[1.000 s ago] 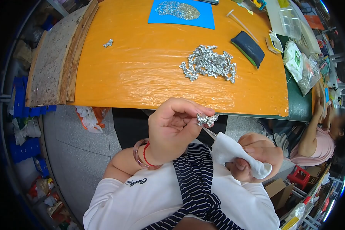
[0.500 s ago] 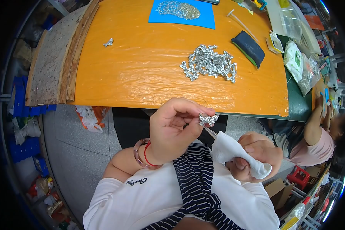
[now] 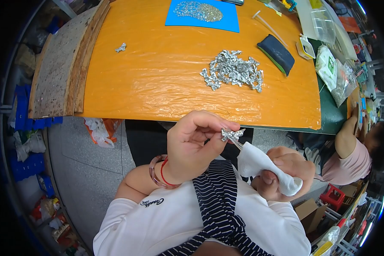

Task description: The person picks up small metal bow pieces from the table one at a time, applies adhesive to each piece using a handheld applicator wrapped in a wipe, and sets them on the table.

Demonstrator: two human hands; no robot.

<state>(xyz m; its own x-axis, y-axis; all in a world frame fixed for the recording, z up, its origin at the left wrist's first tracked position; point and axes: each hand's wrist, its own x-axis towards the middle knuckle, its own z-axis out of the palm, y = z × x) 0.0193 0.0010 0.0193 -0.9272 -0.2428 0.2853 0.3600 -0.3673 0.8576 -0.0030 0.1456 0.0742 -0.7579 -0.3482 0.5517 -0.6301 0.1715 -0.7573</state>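
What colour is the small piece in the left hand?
The small piece is silver; see head view.

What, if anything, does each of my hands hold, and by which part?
Your left hand pinches a small silver piece by its left side. Your right hand grips a thin metal tool by its white wrap.

The right grip point(image 3: 295, 166) and its white cloth point(image 3: 257, 162) have risen slightly, and the slender metal tool point(image 3: 236, 142), earlier at the silver piece's point(image 3: 226, 134) lower edge, now overlaps its front. That piece has tilted slightly. The co-worker's point(image 3: 350, 160) upper arm and head have shifted.
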